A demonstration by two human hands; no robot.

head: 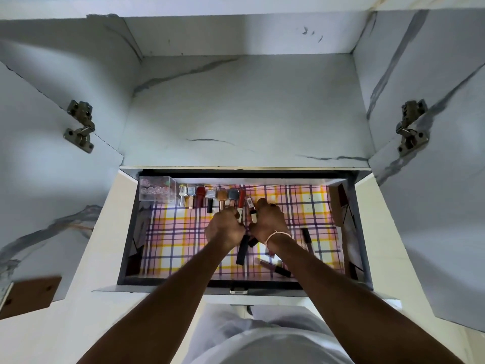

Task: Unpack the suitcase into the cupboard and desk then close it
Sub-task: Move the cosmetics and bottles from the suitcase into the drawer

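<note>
An open drawer (123, 258) lined with pink, yellow and purple plaid paper sits below the cupboard shelf (244, 109). Both hands reach into its middle. My left hand (225, 228) grips a dark cosmetic tube (242, 252) that sticks out below the fist. My right hand (267, 222), with a thin bracelet at the wrist, holds small lipstick-like tubes (252, 214). A row of nail polish bottles and lipsticks (210, 197) stands along the drawer's back edge, just beyond the hands. The suitcase is out of view.
A clear plastic box (157, 189) sits in the drawer's back left corner. Loose cosmetic tubes (275, 267) lie at the front right, another (306, 239) by my right wrist. Cupboard doors (39, 179) stand open on both sides with metal hinges (80, 126). A latch (238, 291) sits on the drawer's front.
</note>
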